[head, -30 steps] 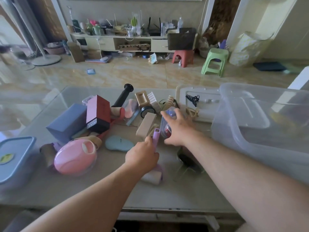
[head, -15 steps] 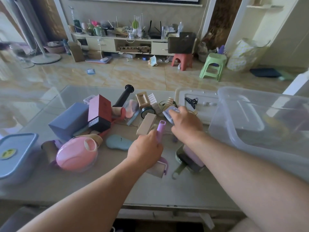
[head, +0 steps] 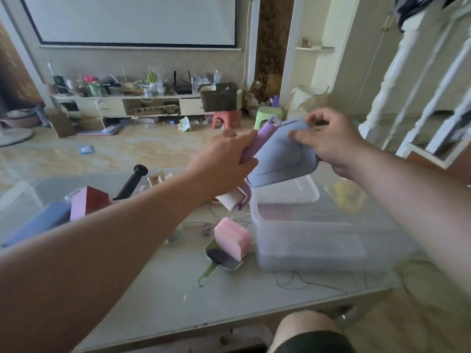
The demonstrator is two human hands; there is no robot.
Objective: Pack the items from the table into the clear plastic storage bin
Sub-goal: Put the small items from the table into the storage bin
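Above the clear plastic storage bin (head: 305,240), at the counter's right side: two items held up together, neither released yet. Left hand (head: 224,164) wrapped round the purple handle of a lint roller (head: 257,146), white roll end hanging below the fist, just over the bin's near-left corner. Right hand (head: 328,143) pinching the upper edge of a soft grey-blue pouch (head: 277,156), thumb on the near face and fingers curled behind; pouch touching the roller handle. Both hands closed on their loads, over the bin's open mouth but well above its floor.

Bin itself blurred; seems to hold little or nothing, though hard to be sure through the smeared walls. Progress judged early: apparently only these two items on their way in.

Left on the counter (head: 153,289): pink block (head: 232,238) resting in a green scoop-shaped tray (head: 221,263) just beside the bin's left wall; dark red box (head: 90,200); blue-lilac box (head: 38,220); black handled tool (head: 130,182) leaning upward behind them; small beige piece (head: 155,178) further back; thin dark cord (head: 305,282) trailing along the near edge. More probably hidden behind the left forearm.

No brand, label or writing readable anywhere; too blurred to tell.
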